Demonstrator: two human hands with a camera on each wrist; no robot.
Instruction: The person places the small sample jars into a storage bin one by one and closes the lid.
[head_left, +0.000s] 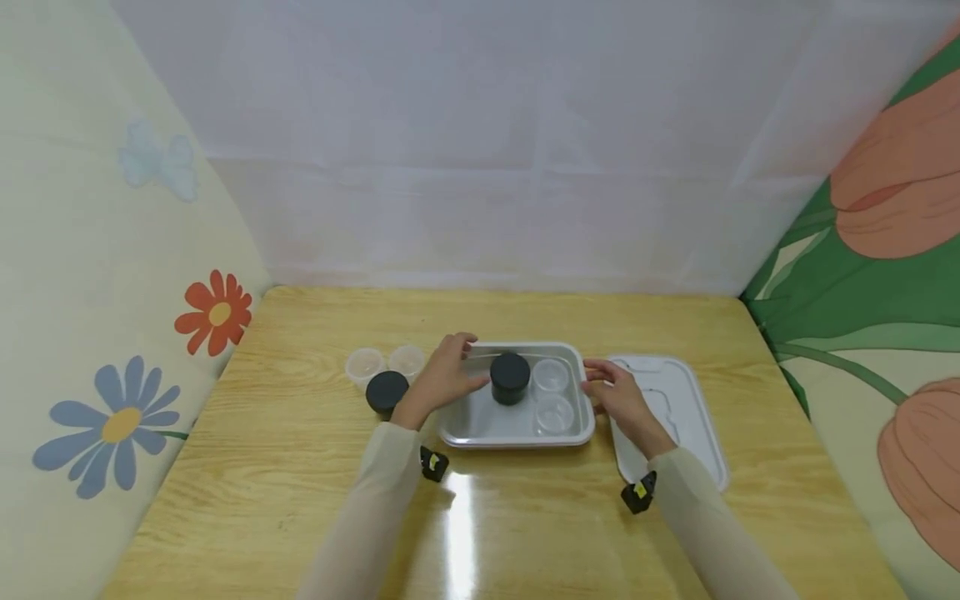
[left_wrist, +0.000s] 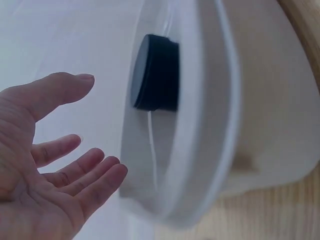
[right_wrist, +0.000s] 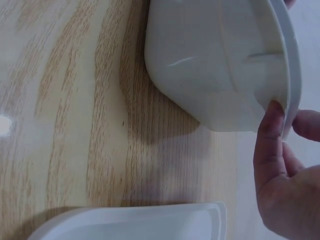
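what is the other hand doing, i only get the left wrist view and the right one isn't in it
Observer: The right hand pinches the rim of the white rectangular container between thumb and fingers.
Operator: ok and what's over on that side of the table
Observer: A white lid lies on the table to the container's right.
Operator: anything on the opposite side, left of the container
Observer: Yes, a black round jar stands there beside two clear plastic cups, all outside the container.
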